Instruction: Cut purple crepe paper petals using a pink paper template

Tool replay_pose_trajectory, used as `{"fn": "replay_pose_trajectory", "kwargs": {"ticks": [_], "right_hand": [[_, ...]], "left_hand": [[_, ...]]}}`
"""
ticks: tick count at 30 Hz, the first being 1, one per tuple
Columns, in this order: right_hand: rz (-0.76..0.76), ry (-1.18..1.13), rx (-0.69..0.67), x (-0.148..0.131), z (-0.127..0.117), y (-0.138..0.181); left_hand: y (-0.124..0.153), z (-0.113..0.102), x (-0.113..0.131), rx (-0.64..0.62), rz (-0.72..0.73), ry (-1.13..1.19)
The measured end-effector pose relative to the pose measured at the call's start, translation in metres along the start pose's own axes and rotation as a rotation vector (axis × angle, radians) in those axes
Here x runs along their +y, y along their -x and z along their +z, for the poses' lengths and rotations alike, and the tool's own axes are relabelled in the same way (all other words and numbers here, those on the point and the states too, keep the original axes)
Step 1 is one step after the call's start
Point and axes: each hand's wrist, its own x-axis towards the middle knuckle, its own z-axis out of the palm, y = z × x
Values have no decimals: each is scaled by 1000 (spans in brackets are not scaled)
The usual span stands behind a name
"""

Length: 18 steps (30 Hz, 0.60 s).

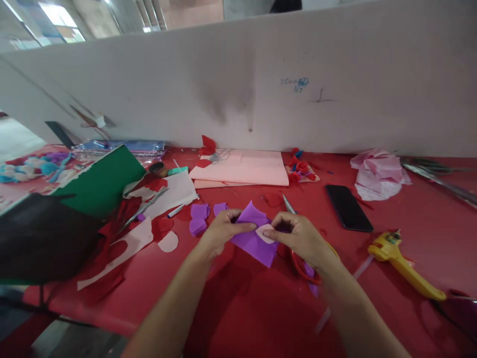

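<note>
Both hands hold up a folded piece of purple paper (257, 248) over the red table. My left hand (227, 228) pinches its left side, thumb laid across the front. My right hand (294, 231) grips the right side and presses a small pale pink paper cutout (265, 232) flat against the purple. Under the right hand lie scissors (289, 204), blades pointing away and handles partly covered by the wrist. Small purple paper pieces (199, 212) sit just left of my left hand. A purple scrap (310, 272) rests by the scissor handles.
A yellow hot glue gun (406, 268) and a black phone (348, 208) lie right. Pink sheets (242, 166) and red flowers (299, 169) are toward the white wall (238, 89). Paper scraps (126, 248), a green board (100, 184) and a black bag (44, 238) occupy the left.
</note>
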Motion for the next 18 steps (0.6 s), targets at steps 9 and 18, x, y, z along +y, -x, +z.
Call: {"fn": "replay_pose_trajectory", "kwargs": {"ticks": [9,18], "right_hand": [[-120,-115,291,8,7,-3],[-176,-81,283,1,11,5]], "left_hand": [[5,16,-11,5,-8,446],[-1,16,-19,116,70,509]]}}
